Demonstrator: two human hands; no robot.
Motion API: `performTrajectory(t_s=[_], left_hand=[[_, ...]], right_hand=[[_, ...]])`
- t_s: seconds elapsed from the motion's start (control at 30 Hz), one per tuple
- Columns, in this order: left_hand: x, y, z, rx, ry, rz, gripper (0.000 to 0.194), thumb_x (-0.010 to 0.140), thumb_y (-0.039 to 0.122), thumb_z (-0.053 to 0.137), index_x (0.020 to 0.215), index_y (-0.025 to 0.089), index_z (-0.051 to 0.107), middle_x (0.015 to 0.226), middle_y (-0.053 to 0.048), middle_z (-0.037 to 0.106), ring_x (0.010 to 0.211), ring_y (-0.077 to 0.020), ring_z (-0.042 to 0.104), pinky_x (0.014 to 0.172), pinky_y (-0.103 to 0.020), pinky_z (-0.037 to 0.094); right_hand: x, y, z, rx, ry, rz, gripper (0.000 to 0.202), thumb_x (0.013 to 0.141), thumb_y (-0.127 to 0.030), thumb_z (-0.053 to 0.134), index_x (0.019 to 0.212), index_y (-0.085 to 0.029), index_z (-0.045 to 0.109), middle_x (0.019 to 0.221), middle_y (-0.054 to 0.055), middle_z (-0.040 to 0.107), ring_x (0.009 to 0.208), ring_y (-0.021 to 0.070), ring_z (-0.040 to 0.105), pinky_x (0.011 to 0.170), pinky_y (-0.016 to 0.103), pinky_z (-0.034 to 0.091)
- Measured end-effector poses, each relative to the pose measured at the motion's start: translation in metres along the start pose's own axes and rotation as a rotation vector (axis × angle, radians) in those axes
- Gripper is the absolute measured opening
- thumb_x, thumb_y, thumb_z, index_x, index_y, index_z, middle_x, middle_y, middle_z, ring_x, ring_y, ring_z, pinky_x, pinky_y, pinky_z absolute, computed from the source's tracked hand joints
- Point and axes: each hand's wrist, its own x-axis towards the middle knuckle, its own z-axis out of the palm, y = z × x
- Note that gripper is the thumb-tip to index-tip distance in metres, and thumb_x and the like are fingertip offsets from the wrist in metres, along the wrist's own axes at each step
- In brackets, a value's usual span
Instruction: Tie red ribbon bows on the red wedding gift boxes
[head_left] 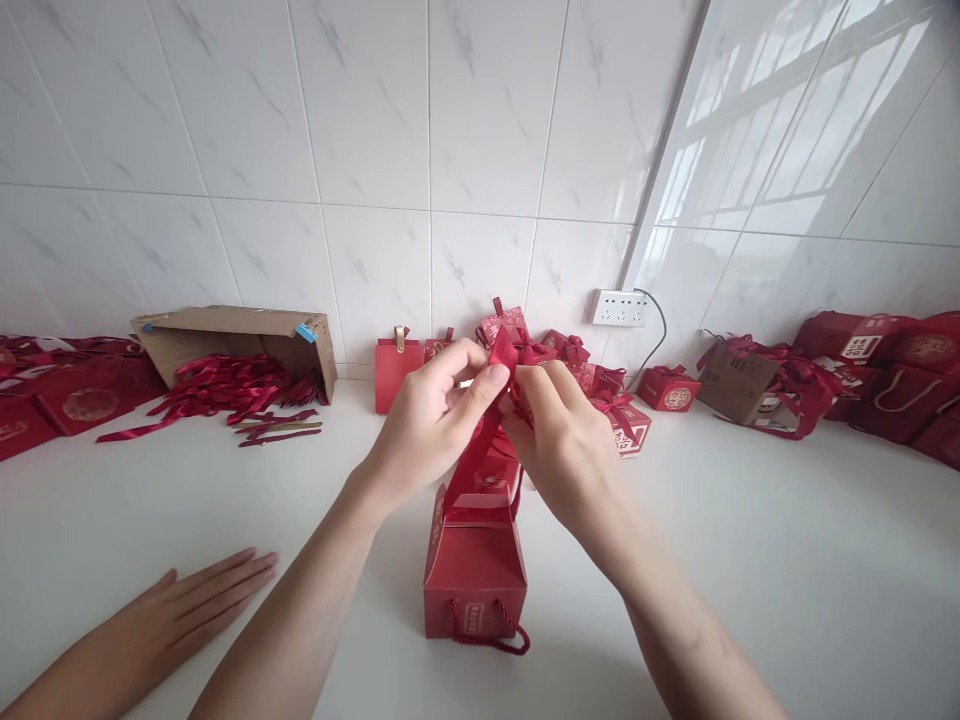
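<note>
My left hand [439, 415] pinches a wide red ribbon [474, 462] between thumb and fingers, above the middle of the table. Close beside it on the right, my right hand [559, 430] is closed on the same ribbon, its fingertips partly hidden. The ribbon hangs down to a red box [476, 570] that stands on the white table, with a twisted red cord handle [491, 645] on its near side. Behind that box, another red box [495, 468] is partly covered by the ribbon and my hands.
Another person's hand [202, 610] lies flat at the lower left. A cardboard box [232, 320] spills red ribbons [232, 388]. Small red gift boxes [667, 388] stand along the wall. A ribbon-filled carton [739, 385] and red boxes [922, 345] are at right, below a power strip [619, 308].
</note>
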Motion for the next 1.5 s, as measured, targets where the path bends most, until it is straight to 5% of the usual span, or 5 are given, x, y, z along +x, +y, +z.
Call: performTrajectory(t_s=[0.23,0.53,0.73,0.93,1.5], left_hand=[[-0.001,0.001,-0.001,-0.044,-0.008,-0.045,0.024,0.085,0.041,0.052,0.072,0.020,0.052,0.063,0.001,0.054,0.059,-0.0121,0.052,0.053,-0.023,0.041],[-0.001,0.002,-0.007,-0.071,-0.014,-0.032,0.027,0.084,0.040,0.053,0.068,0.019,0.052,0.059,0.001,0.053,0.057,-0.0112,0.051,0.053,-0.022,0.041],[-0.001,0.000,-0.009,-0.143,-0.090,-0.044,0.026,0.085,0.041,0.053,0.072,0.019,0.052,0.063,0.000,0.056,0.060,-0.0116,0.051,0.055,-0.023,0.040],[0.002,-0.009,-0.010,-0.137,-0.115,-0.113,0.024,0.081,0.045,0.056,0.079,0.021,0.055,0.062,0.004,0.044,0.049,-0.0078,0.034,0.045,-0.022,0.027],[0.001,-0.008,0.010,-0.521,-0.221,-0.245,0.021,0.086,0.038,0.052,0.080,0.018,0.053,0.070,0.002,0.050,0.056,-0.0087,0.054,0.058,-0.024,0.045]], right_hand=[[0.003,-0.001,-0.011,0.309,-0.133,0.122,0.024,0.077,-0.007,0.049,0.097,-0.020,0.054,0.092,0.003,0.057,0.068,0.0118,0.060,0.057,0.024,0.050],[0.009,0.005,-0.026,0.970,-0.351,0.326,0.021,0.079,-0.019,0.059,0.100,-0.020,0.059,0.096,0.004,0.067,0.089,0.0150,0.065,0.075,0.029,0.057],[0.011,0.008,-0.021,0.961,-0.130,0.394,0.007,0.079,-0.019,0.060,0.084,-0.018,0.063,0.076,0.001,0.067,0.067,0.0116,0.065,0.058,0.023,0.057],[0.009,0.005,-0.021,0.775,0.129,0.250,0.008,0.079,-0.013,0.056,0.080,-0.020,0.061,0.084,0.002,0.062,0.082,0.0136,0.062,0.073,0.029,0.056],[0.008,0.007,-0.023,0.680,0.208,0.130,0.019,0.079,-0.006,0.055,0.084,-0.021,0.066,0.086,0.001,0.065,0.080,0.0130,0.062,0.070,0.028,0.056]])
